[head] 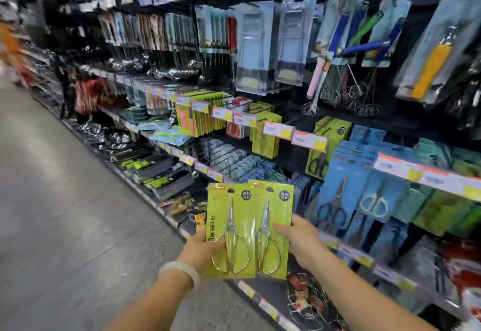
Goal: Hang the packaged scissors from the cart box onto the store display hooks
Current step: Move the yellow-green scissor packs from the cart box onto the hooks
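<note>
2 green packs of scissors are held up side by side in front of the store shelves. The left pack (pixel 230 229) is gripped by the left hand (pixel 201 250), with the thumb curled over the front near the scissor handles and the other fingers hidden behind the card. The right pack (pixel 273 229) is pinched at its right edge by the right hand (pixel 299 239), thumb on the front and fingers behind. The left pack overlaps the right pack a little at the inner edge.

A black strip with yellow writing is printed down the left pack, but the letters cannot be read clearly. A round black badge with small writing is seen near the top right of each card, and a hang hole is cut at the top. Shiny silver scissors with big round handles are sealed under clear plastic, points up.

A pale bangle (pixel 179 273) is worn on the left wrist. Blue scissor packs (pixel 346 195) are hung on the display to the right, and more green packs (pixel 265 133) are hung higher up. Price tags (pixel 309 139) in white, orange and yellow are fixed along the shelf edges, too blurred to read
</note>
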Motion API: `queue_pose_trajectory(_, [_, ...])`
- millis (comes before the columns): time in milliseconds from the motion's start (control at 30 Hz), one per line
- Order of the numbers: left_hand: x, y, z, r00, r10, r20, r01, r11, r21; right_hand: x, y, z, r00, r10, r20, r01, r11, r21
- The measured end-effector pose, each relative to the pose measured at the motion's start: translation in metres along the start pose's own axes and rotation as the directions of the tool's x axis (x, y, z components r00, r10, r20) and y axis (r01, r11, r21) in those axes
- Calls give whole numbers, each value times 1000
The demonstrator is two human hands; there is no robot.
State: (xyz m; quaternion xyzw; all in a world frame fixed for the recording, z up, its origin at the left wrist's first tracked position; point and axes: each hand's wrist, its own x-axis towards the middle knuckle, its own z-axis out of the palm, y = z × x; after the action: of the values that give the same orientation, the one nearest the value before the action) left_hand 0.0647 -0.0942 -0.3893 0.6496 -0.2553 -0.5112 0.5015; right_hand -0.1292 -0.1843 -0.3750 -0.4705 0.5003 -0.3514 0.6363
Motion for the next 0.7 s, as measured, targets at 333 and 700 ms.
queue_pose_trajectory(333, [143, 79, -49, 998, 52, -30, -52, 999, 7, 168, -48, 53, 997, 23, -78, -26, 999, -28])
queue_pose_trajectory(700, [265, 120, -70, 997, 5, 83, -15, 992, 122, 286, -96, 86, 969, -12, -248, -13, 995, -102])
